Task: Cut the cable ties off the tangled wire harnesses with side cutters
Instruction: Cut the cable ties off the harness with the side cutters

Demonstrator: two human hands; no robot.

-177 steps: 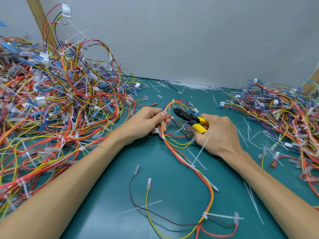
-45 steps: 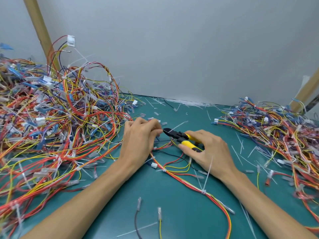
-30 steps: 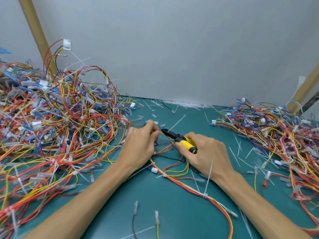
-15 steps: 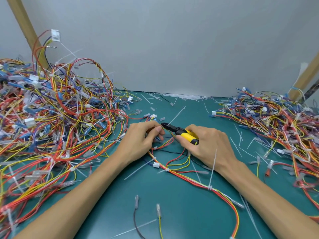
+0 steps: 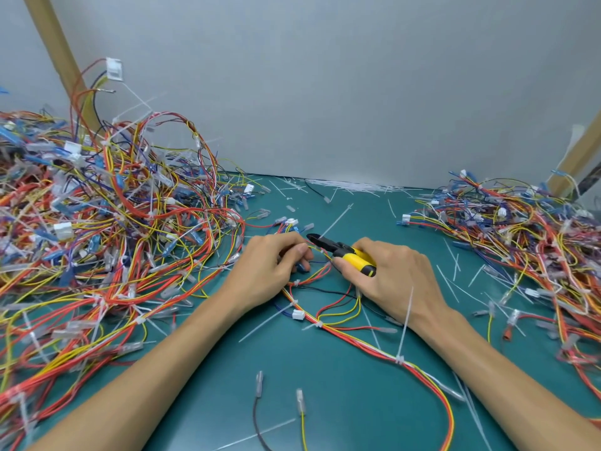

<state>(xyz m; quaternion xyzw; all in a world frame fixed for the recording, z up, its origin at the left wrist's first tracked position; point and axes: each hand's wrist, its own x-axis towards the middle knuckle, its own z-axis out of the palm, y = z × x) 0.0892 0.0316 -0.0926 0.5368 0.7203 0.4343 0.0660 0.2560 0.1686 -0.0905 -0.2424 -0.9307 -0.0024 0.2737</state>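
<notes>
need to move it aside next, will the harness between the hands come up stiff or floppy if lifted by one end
Probably floppy: the harness lies in loose curves on the mat. Likely light, being only a few thin wires. It may snag when lifted, since loose branches spread from it and the tail of a cable tie sticks up.

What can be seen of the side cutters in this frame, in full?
The side cutters are small, with a black, metal-looking head and yellow grips tipped in black. The right hand grips the handles and hides most of them. The tool is held low over the green mat, nose pointing left and away, toward the harness wires that the left hand pinches. Whether the jaws are open, or touch a tie, cannot be told.
</notes>
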